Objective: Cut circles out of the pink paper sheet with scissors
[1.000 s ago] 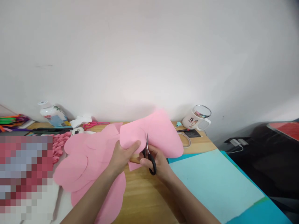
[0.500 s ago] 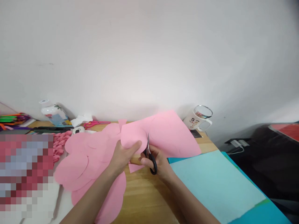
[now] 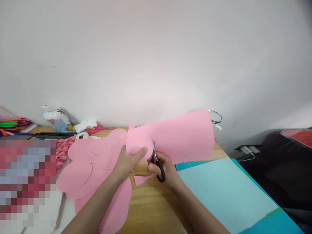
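Note:
A sheet of pink paper (image 3: pixel 192 138) with a round outline drawn on it stretches to the right from between my hands. My left hand (image 3: pixel 130 161) pinches its left part, thumb on top. In my right hand (image 3: pixel 163 167) is a pair of black-handled scissors (image 3: pixel 159 170), fingers wrapped around the handles. The blades point up and away, at the paper's edge beside a partly cut rounded piece (image 3: pixel 138 141). A narrow pink strip (image 3: pixel 142 179) hangs below the hands. Several overlapping round pink cut-outs (image 3: pixel 83 170) lie to the left, partly hidden by my left forearm.
Light blue paper (image 3: pixel 224 191) lies at the right of the wooden table (image 3: pixel 151 211). Behind the pink sheet, a mug (image 3: pixel 217 130) is mostly hidden. Pink scissors (image 3: pixel 101 130), crumpled tissue (image 3: pixel 85 125) and a white bottle (image 3: pixel 57 118) stand or lie along the wall.
The free right end of the pink sheet has swung up and flattened out, now covering most of the mug and showing the drawn circle. Both hands stay nearly in place.

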{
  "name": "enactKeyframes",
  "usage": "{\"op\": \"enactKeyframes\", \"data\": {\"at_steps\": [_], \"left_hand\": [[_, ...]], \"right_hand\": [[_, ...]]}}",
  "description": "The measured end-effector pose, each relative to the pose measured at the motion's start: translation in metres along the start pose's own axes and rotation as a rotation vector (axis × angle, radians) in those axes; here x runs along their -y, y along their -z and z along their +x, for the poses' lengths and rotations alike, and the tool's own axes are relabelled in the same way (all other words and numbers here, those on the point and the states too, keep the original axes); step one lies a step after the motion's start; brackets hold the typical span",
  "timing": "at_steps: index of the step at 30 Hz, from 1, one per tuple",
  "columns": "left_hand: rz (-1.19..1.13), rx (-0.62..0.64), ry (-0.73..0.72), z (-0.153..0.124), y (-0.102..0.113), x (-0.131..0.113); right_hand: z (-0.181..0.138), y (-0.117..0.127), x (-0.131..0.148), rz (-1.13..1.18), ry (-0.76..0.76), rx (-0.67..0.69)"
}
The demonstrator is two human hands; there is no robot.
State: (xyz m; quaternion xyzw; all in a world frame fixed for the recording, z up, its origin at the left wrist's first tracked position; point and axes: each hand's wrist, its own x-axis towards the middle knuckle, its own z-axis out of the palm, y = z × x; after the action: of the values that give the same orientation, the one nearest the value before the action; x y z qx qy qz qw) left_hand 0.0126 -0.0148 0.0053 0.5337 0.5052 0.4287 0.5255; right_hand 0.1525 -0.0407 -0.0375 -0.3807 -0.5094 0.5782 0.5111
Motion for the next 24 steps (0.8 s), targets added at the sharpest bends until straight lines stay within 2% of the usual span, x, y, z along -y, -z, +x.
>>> {"op": "enactKeyframes", "data": {"at_steps": [24], "left_hand": [[-0.007, 0.101, 0.026, 0.004, 0.012, -0.004]], "right_hand": [[-0.004, -0.004, 0.005, -0.021, 0.004, 0.053]]}}
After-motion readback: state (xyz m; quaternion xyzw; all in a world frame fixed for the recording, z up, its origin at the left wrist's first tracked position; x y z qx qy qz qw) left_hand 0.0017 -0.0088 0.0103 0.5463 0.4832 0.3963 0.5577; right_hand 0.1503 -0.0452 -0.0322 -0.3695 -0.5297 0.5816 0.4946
